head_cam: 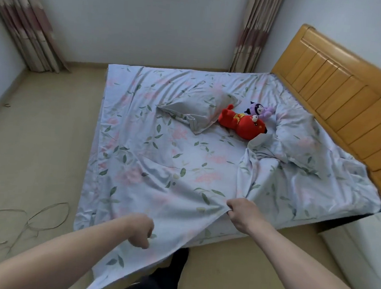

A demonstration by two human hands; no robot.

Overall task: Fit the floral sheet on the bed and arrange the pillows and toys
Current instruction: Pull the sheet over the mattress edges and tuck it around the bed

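The floral sheet (160, 164) lies wrinkled over the bed, its near edge hanging toward me. My left hand (143, 230) grips that near edge with curled fingers. My right hand (241, 213) pinches a fold of the sheet further right, at the mattress side. One matching pillow (194, 109) lies in the middle of the bed, another (299, 134) near the headboard. Between them lie a red plush toy (243, 124) and a small purple plush toy (259, 110), touching each other.
A wooden headboard (339, 96) runs along the right. A white bedside cabinet (363, 247) stands at the near right corner. Thin cords (30, 220) trail on the beige floor at left. Curtains (23, 21) hang on the far wall. My dark trouser leg (170, 277) is below.
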